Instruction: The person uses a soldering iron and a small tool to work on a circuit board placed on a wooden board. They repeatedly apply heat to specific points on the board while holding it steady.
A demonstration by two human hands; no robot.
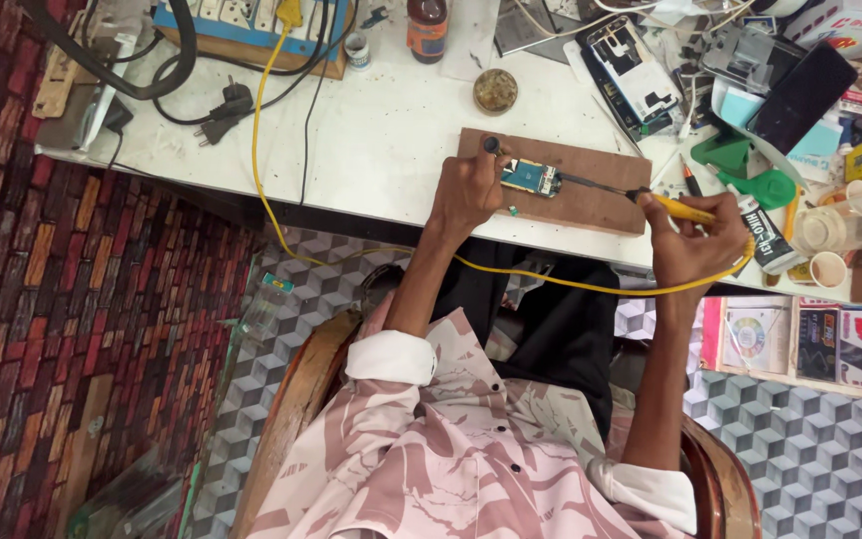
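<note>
Two hands at work on a small circuit board, which lies on a wooden board near the front edge of the white table.

Left hand: fingers pressed down on the circuit board's left end, pinning it flat. Whether they also pinch something small cannot be told.

Right hand: fingers closed around the yellow handle of a soldering iron, held like a pen. Its dark shaft runs left, and the tip sits at the circuit board's right edge, touching or just short of it; contact cannot be confirmed. The yellow cord loops from the handle across the lap and up over the table.

Judgement: soldering step in progress, tip applied at a joint on the right end.

Next move, as judged: a steady tip on one point only, firm hold-down by the left hand, and slack in the cord so it does not drag the iron. A round tin stands behind the wooden board, within reach.
</note>
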